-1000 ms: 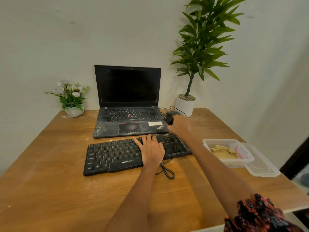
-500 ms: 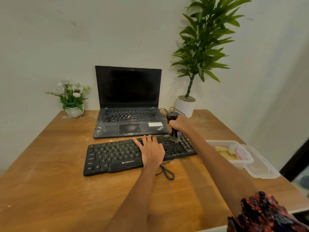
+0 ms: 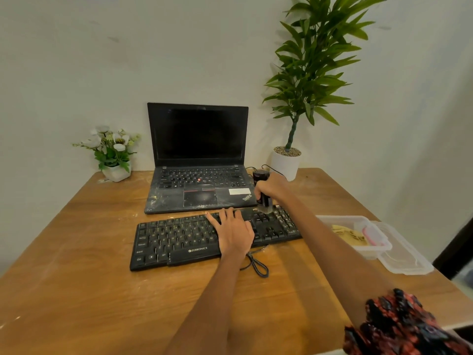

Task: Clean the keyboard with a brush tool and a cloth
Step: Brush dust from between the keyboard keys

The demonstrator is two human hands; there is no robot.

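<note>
A wooden bench with pale dusty streaks carries everything. At its middle lies a black Zebronics keyboard, its looped cable resting on the wood at the near edge. Just behind sits an open ThinkPad laptop — its palm rest speckled with white dust. At the back left stands a small white flower pot; at the back right, a potted green plant. On the right sits a clear plastic container, its lid just beside it.

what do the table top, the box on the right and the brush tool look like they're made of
Table: wood or wood-look laminate, visible grain, slight sheen. Box: clear plastic, contents show through. Brush tool: black body, probably plastic; pale bristles, material unclear.
</note>
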